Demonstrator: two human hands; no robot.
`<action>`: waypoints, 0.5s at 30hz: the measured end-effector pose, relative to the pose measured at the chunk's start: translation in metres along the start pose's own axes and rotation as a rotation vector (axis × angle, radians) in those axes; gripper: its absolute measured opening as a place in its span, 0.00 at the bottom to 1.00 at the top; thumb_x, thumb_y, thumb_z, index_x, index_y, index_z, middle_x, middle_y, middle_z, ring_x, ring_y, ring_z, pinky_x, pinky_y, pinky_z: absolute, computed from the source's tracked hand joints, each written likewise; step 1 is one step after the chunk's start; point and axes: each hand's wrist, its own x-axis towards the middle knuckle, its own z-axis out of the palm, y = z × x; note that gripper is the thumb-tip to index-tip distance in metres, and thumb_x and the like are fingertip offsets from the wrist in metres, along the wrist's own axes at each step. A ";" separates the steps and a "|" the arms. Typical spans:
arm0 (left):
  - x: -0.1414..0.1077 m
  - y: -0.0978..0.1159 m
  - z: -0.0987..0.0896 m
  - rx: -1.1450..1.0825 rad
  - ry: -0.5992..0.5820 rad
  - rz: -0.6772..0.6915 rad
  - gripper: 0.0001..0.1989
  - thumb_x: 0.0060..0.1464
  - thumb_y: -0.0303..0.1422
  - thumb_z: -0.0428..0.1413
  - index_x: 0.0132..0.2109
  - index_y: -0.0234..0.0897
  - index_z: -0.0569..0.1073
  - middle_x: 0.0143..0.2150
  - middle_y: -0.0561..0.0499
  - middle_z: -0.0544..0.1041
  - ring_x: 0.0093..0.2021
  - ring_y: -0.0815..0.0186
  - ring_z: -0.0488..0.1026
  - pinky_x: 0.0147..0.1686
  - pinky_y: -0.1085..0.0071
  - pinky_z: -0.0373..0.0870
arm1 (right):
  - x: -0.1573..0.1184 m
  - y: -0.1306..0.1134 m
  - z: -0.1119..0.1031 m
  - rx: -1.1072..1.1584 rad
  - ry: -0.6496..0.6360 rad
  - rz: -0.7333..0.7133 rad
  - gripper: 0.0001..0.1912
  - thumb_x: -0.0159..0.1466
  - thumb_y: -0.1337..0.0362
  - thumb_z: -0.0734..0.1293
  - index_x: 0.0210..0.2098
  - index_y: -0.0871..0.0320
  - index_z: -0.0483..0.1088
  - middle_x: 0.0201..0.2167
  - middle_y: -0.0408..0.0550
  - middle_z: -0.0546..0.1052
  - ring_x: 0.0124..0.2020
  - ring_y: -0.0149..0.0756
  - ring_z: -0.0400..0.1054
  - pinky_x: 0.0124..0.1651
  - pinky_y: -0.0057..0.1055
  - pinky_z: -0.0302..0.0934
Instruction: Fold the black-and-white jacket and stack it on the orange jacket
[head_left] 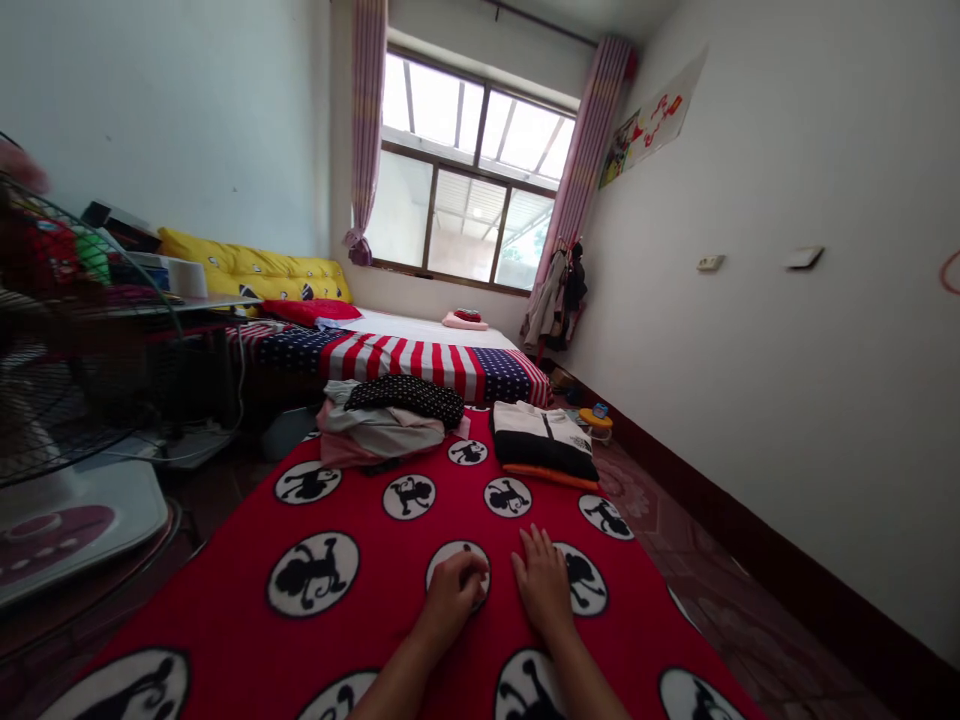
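My left hand [454,595] rests curled on a red blanket [225,570], over one of its white circles printed with black monkey silhouettes. My right hand [544,585] lies flat beside it, fingers spread, holding nothing. Farther up the blanket are a pile of folded clothes [382,425], topped by a black dotted garment, and a folded black-and-white garment [544,445] on an orange layer. Neither hand touches these piles.
A standing fan [75,340] fills the left side, before a low table [187,305]. Beyond the blanket lies a bed with a stars-and-stripes cover [405,365]. A tiled floor [720,560] runs along the right wall [787,300].
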 end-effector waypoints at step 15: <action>0.075 0.028 -0.135 0.587 0.169 0.184 0.18 0.48 0.22 0.52 0.46 0.39 0.75 0.44 0.46 0.76 0.46 0.59 0.73 0.49 0.63 0.69 | 0.022 0.052 0.074 -0.038 0.263 -0.151 0.26 0.63 0.54 0.54 0.51 0.57 0.73 0.58 0.55 0.70 0.59 0.52 0.63 0.55 0.51 0.61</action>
